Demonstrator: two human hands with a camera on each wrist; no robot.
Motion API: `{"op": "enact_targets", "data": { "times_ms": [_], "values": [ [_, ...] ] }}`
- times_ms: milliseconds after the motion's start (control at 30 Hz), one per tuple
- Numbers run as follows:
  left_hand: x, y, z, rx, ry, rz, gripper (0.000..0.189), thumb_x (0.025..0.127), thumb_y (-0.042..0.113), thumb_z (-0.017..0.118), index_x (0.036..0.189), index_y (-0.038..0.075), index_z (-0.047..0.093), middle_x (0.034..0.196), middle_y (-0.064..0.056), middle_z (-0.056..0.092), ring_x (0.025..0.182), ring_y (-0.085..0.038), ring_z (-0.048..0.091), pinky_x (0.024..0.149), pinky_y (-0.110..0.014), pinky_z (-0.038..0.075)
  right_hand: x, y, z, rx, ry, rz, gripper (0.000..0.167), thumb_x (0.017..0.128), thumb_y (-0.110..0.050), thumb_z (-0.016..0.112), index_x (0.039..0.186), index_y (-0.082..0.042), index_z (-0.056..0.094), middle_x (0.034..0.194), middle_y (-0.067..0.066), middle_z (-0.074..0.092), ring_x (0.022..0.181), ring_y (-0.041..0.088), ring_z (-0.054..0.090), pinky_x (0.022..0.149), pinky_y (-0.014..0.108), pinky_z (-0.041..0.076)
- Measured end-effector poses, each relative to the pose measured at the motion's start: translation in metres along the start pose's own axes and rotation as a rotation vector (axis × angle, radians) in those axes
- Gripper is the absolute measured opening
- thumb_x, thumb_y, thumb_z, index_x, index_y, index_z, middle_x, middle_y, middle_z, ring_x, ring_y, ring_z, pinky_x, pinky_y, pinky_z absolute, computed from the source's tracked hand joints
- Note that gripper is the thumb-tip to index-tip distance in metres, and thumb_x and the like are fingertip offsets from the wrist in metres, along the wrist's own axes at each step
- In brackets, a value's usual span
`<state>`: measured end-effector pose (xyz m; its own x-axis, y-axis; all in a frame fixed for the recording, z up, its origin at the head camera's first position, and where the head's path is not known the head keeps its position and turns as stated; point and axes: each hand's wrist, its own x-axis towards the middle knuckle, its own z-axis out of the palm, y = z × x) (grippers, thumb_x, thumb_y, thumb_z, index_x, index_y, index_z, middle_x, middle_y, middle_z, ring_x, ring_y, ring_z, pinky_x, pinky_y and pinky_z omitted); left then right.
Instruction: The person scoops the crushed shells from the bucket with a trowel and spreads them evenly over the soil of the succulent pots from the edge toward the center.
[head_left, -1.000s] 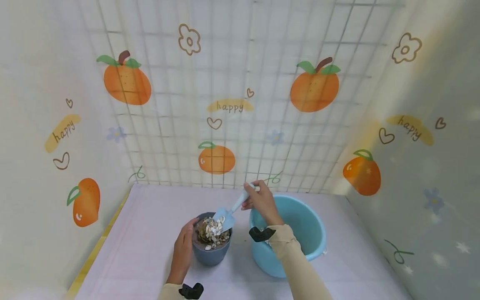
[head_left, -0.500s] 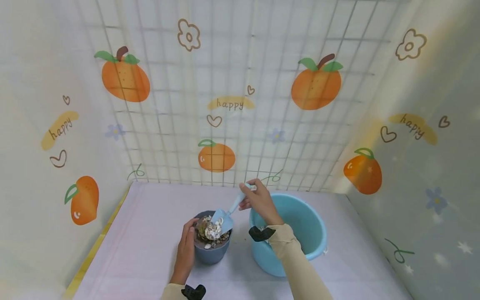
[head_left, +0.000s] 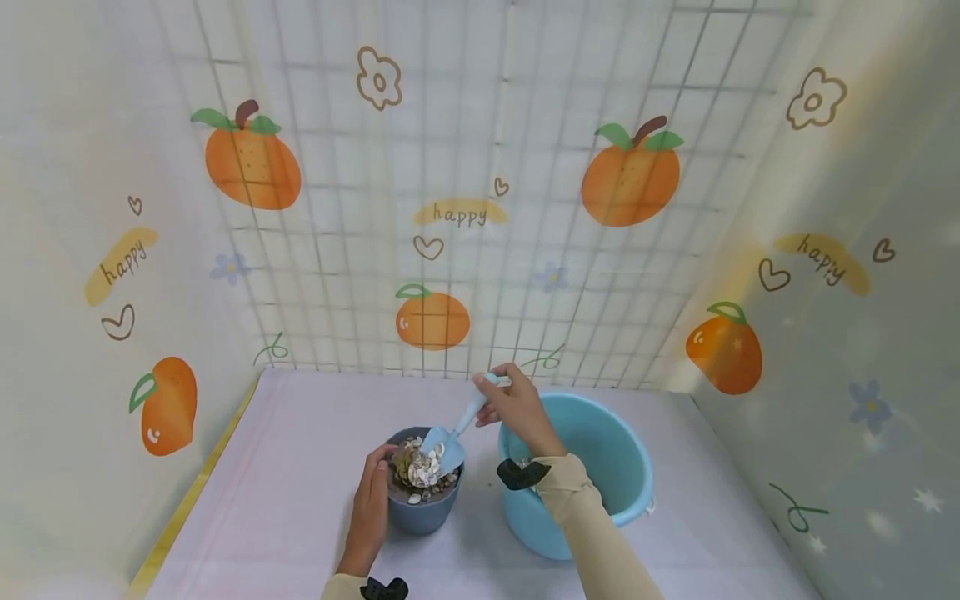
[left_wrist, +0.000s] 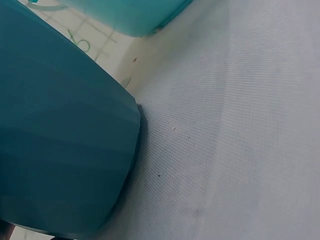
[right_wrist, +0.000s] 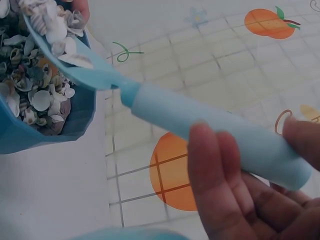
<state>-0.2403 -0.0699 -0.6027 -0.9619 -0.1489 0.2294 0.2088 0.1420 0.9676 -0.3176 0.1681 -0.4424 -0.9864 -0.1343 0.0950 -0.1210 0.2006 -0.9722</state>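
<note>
A grey-blue flower pot (head_left: 420,520) stands upright on the table, holding small shells (head_left: 415,499) and a brownish, rosette-like clump. My left hand (head_left: 367,512) holds the pot's left side, with fingers bent at the rim; the left wrist view shows mostly the pot's wall (left_wrist: 65,115). In my right hand (head_left: 521,410) is a light-blue toy shovel (head_left: 472,410), its handle (right_wrist: 200,120) between thumb and fingers. The blade tilts down over the pot, and white shells (right_wrist: 57,32) lie on and against it in the right wrist view.
A light-blue bucket (head_left: 547,529) stands right of the pot, under my right forearm; some pale pieces show inside, partly hidden by the wrist camera (head_left: 522,474). A white cloth covers the table (head_left: 315,425). Behind it hangs a fruit-printed curtain (head_left: 465,275) over a wire grid.
The right hand has shifted slightly left with the shovel, and the blade has moved a little left and down over the pot. The left hand stays at the pot.
</note>
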Motion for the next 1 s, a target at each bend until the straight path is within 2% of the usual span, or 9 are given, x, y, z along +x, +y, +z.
{"op": "enact_targets", "data": {
  "times_ms": [233,433,733,1000],
  "values": [
    [0.0008,-0.0036,-0.0011,-0.021,-0.009,0.022,0.045,0.117,0.038,0.029,0.149,0.015,0.05,0.156,-0.007,0.047,0.152,-0.025,0.031,0.122,-0.053,0.024,-0.0002,0.0006,0.0005,-0.004,-0.007,-0.023,0.045,0.1,-0.04,0.073,0.122,-0.006,0.053,0.076,0.017,0.072,0.065,0.032,0.073,0.069,0.044,0.063],
    [0.0,-0.0008,-0.0015,-0.019,0.001,0.02,0.043,0.117,0.038,0.03,0.147,0.016,0.052,0.154,-0.004,0.05,0.15,-0.022,0.034,0.121,-0.049,0.026,-0.0018,-0.0018,0.0002,0.006,-0.023,-0.043,0.047,0.098,-0.04,0.075,0.121,-0.005,0.054,0.077,0.018,0.072,0.066,0.031,0.073,0.068,0.043,0.063],
    [-0.0008,0.0038,-0.0018,-0.007,0.0,0.022,0.045,0.117,0.037,0.029,0.148,0.012,0.051,0.154,-0.006,0.049,0.151,-0.026,0.033,0.121,-0.052,0.026,-0.0025,-0.0033,0.0009,-0.011,-0.01,-0.065,0.05,0.098,-0.038,0.076,0.125,-0.003,0.053,0.078,0.021,0.072,0.067,0.036,0.073,0.068,0.044,0.063],
    [-0.0015,0.0027,-0.0024,-0.021,-0.009,0.015,0.045,0.117,0.037,0.03,0.149,0.014,0.051,0.156,-0.005,0.048,0.151,-0.024,0.032,0.122,-0.05,0.025,-0.0039,-0.0046,0.0007,-0.01,-0.025,-0.056,0.052,0.097,-0.041,0.077,0.124,-0.004,0.053,0.078,0.018,0.072,0.066,0.033,0.073,0.068,0.043,0.063]
  ]
}}
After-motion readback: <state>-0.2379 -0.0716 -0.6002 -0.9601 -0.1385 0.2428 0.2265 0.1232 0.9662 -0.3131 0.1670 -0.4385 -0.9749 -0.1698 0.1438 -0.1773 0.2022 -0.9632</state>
